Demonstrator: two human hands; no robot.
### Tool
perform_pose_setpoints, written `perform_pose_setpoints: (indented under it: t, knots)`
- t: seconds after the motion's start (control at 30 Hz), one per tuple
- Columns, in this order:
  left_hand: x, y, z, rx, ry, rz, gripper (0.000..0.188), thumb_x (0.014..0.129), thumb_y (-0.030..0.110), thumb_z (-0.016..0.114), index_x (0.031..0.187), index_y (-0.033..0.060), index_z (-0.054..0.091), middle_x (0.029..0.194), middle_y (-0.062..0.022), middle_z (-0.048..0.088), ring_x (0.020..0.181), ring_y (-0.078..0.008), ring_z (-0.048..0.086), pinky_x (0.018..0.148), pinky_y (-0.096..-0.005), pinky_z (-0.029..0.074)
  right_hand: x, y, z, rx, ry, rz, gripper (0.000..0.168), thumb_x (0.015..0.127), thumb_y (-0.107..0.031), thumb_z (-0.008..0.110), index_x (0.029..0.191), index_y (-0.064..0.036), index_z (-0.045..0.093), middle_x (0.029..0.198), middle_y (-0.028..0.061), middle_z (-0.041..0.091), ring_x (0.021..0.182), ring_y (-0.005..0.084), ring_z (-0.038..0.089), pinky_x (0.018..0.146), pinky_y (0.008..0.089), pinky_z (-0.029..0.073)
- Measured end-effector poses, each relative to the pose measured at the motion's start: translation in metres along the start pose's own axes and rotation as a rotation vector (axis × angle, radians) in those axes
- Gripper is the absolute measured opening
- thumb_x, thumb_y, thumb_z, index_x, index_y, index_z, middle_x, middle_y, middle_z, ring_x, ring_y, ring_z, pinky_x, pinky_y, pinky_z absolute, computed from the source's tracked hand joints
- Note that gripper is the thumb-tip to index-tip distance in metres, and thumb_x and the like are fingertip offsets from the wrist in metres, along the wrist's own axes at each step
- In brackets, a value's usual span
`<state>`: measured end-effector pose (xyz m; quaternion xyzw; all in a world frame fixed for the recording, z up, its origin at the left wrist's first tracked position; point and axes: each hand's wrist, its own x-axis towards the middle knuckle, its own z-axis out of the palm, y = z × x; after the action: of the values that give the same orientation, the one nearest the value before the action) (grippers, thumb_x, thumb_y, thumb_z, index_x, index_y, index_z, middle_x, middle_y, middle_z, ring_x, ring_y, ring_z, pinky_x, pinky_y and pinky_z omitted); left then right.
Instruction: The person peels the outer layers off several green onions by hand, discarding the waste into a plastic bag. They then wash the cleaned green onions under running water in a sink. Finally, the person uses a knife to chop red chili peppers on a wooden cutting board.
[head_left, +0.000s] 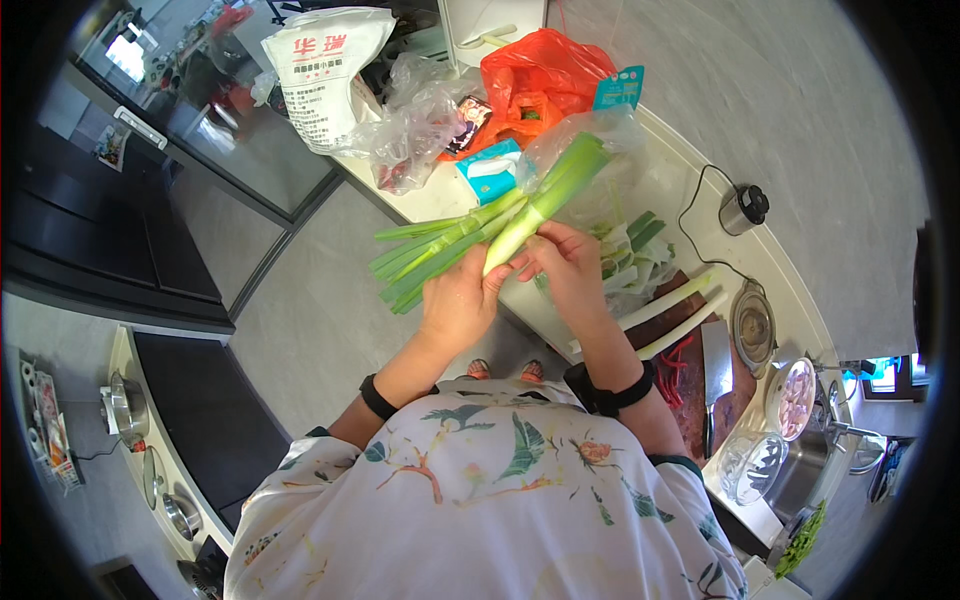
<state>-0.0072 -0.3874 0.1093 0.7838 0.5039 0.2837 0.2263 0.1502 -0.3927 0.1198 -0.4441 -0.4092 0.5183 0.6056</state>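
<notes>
My left hand (459, 294) grips a thick leek (519, 234) with a pale lower end and green top. Long green leaves (435, 251) fan out to the left past that hand. At the leek's pale part, my right hand (566, 262) has its thumb and fingertips pressed against the side. Both hands are raised over the counter's front edge. Right of them, two trimmed white leek stalks (679, 326) lie across the brown cutting board (739, 375). Red chili peppers (671, 379) and a cleaver (717, 364) rest on this board too.
Leek trimmings (637, 247) sit in clear plastic behind my right hand. Farther back are a tissue pack (487, 176), a red plastic bag (544, 67) and a white printed sack (326, 79). A glass bowl (750, 469), a bowl of meat pieces (795, 397) and a sink (802, 469) are at right.
</notes>
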Motion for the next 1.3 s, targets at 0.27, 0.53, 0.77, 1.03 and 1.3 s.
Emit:
perform_pose_setpoints:
  t: [0.27,0.53,0.77,1.03,1.3]
  knots:
    - [-0.002,0.001,-0.006,-0.123,-0.118,0.01,0.029,0.096,0.036,0.05,0.104,0.008,0.052,0.072,-0.0176,0.063,0.069,-0.0419,0.061,0.058,-0.0489,0.046,-0.003,0.02,-0.009,0.13,-0.029,0.008,0.018,0.089,-0.005,0.052,0.098,0.005,0.064,0.075,0.0068,0.064,0.06,0.011,0.06,0.058,0.0242,0.051]
    - [-0.005,-0.008,0.002,-0.671,-0.291,-0.066,0.039,0.097,0.044,0.046,0.098,0.0064,0.054,0.063,-0.0086,0.053,0.049,-0.0255,0.051,0.048,-0.0364,0.042,-0.004,0.022,-0.009,0.23,-0.049,0.003,0.018,0.092,-0.007,0.049,0.102,0.003,0.059,0.082,0.0076,0.064,0.06,0.0107,0.059,0.049,0.0233,0.048]
    - [0.0,-0.003,-0.012,-1.373,-0.8,-0.422,0.051,0.096,0.053,0.042,0.092,0.0029,0.049,0.058,-0.0006,0.04,0.043,-0.0105,0.036,0.038,-0.0239,0.03,-0.005,0.028,0.009,0.326,0.027,-0.014,0.021,0.097,-0.016,0.045,0.103,0.0,0.058,0.08,0.0065,0.062,0.06,0.0099,0.056,0.049,0.0209,0.044]
    - [-0.004,-0.017,-0.006,-1.52,-1.059,-0.441,0.054,0.094,0.056,0.044,0.09,0.0022,0.049,0.057,-0.0004,0.039,0.044,-0.0103,0.038,0.039,-0.0242,0.031,0.014,0.039,-0.012,0.62,0.076,0.017,0.028,0.095,-0.021,0.05,0.114,-0.001,0.053,0.082,0.0057,0.057,0.069,0.0135,0.053,0.061,0.0243,0.044]
    - [-0.021,-0.035,-0.005,-1.112,-0.647,-0.398,0.038,0.099,0.043,0.044,0.091,0.006,0.051,0.064,-0.0009,0.045,0.046,-0.0095,0.04,0.042,-0.0227,0.032,0.01,-0.013,-0.134,-0.755,0.38,-0.127,0.021,0.094,-0.02,0.054,0.107,-0.007,0.065,0.081,0.0053,0.064,0.079,0.0138,0.058,0.064,0.0329,0.048]
